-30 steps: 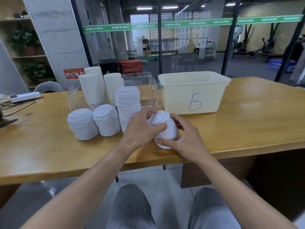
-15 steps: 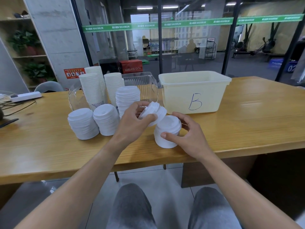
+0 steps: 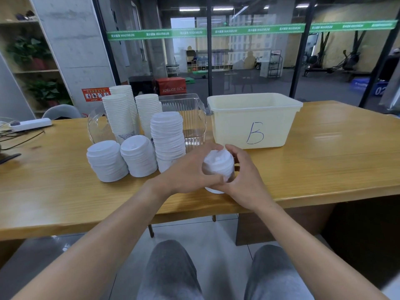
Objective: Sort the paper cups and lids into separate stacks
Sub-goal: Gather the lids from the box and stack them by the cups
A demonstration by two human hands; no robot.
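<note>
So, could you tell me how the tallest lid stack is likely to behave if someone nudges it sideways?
The tallest lid stack would probably topple or shear rather than slide: it is narrow for its height and its lids already sit slightly uneven. It likely weighs little, being thin white lids. Falling left, it might knock the shorter lid stack beside it.

Four lid stacks (image 3: 168, 141), three cup stacks (image 3: 118, 115) — two bins (image 3: 255, 118), two hands (image 3: 190, 169)

Bright overhead light, wide-angle warp, soft blur

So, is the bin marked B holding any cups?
No, the bin looks empty; the cups stand stacked left of it.
</note>
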